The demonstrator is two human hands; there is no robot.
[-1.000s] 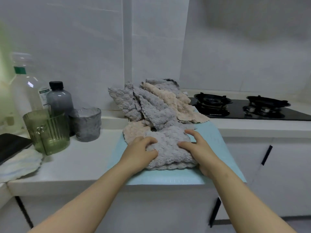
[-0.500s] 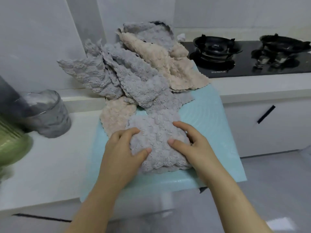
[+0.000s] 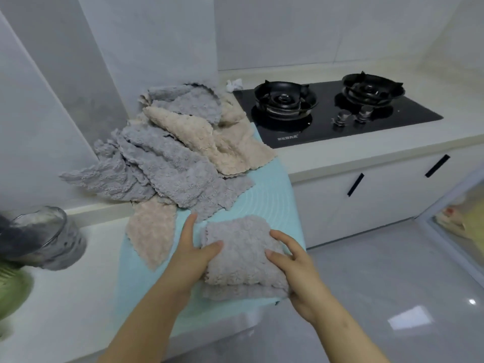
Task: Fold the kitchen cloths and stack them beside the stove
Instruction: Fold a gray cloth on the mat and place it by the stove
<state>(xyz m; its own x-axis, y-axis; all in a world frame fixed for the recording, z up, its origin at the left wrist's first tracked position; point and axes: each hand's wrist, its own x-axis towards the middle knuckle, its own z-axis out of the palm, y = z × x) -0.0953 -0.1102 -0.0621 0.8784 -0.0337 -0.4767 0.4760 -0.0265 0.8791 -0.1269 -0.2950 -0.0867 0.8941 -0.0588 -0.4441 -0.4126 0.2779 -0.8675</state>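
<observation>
Gripping folded grey cloth | both hands — stove label unreadable

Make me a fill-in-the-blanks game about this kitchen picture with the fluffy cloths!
1. Both hands, the left hand and the right hand, hold a folded cloth coloured ____.
2. The folded cloth lies on a light ____ mat.
3. The black stove has ____ burners.
4. The unfolded pile mixes grey cloths with ____ ones.

Missing words: grey; blue; two; beige
</observation>
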